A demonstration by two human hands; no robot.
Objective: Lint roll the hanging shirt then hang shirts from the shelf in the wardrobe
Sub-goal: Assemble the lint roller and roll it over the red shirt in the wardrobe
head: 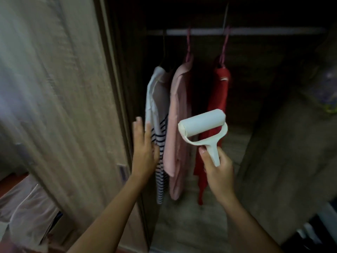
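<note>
Three shirts hang from the wardrobe rail: a white shirt with navy stripes on the left, a pink shirt in the middle, a red shirt on the right. My left hand is flat with fingers extended, its palm against the left side of the striped shirt. My right hand grips the handle of a white lint roller. The roller head is raised in front of the red and pink shirts, apart from the fabric.
The open wooden wardrobe door stands at the left, close to my left arm. The wardrobe's right wall is near my right arm. Pale fabric lies at the lower left outside the wardrobe. The wardrobe floor lies below the shirts.
</note>
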